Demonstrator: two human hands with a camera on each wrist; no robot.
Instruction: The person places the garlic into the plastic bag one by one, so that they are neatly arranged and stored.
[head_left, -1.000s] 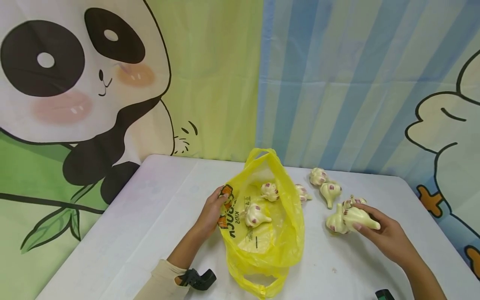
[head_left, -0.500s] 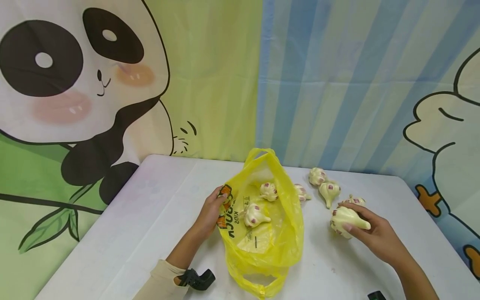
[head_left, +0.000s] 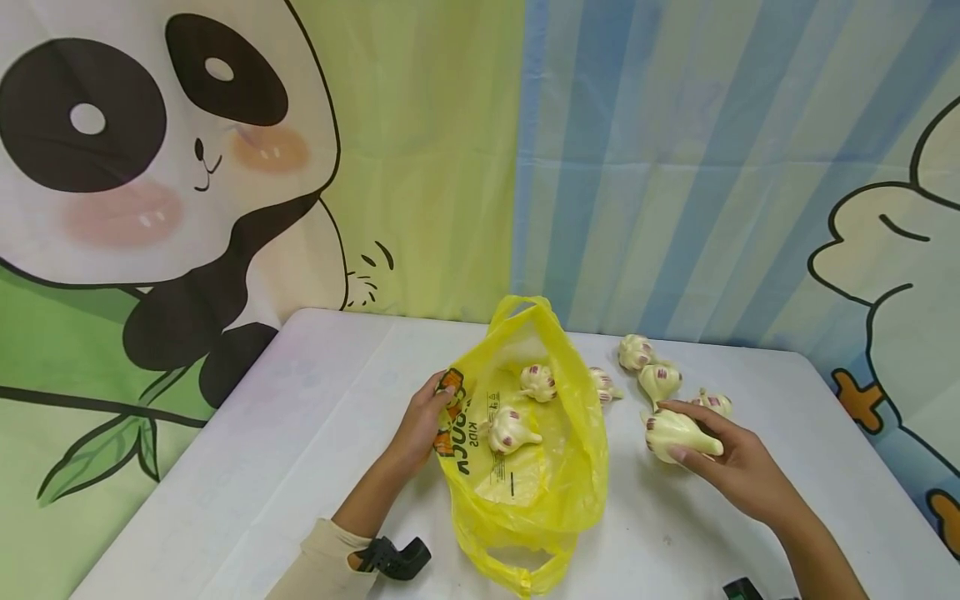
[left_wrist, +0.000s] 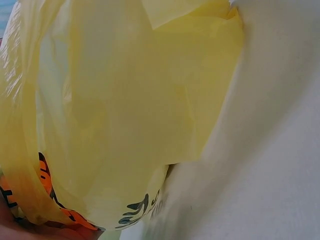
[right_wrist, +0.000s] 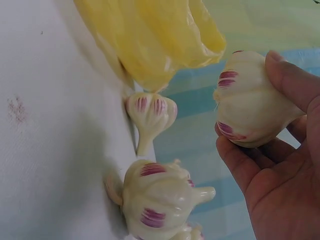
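Note:
A yellow plastic bag (head_left: pixel 517 521) lies with its mouth spread toward the head camera. My left hand (head_left: pixel 412 429) grips its left rim by the printed lettering. Inside the bag are two garlic bulbs, one farther back (head_left: pixel 538 383) and one nearer (head_left: pixel 512 431). Right of the bag, my right hand (head_left: pixel 738 467) holds a garlic bulb (head_left: pixel 675 436) between thumb and fingers, raised over the table. The right wrist view shows this held bulb (right_wrist: pixel 247 100) with its purple streaks. In the left wrist view the bag (left_wrist: pixel 125 100) covers most of the hand.
Several more bulbs rest on the white table (head_left: pixel 315 417): one by the bag's right side (head_left: pixel 604 387), a pair behind it (head_left: pixel 636 352), and one beyond my right hand (head_left: pixel 712 403). A panda-print curtain (head_left: pixel 420 167) hangs along the table's back edge.
My right hand has moved left toward the bag with the garlic bulb, uncovering the bulb behind it. The left hand and the bag have stayed put.

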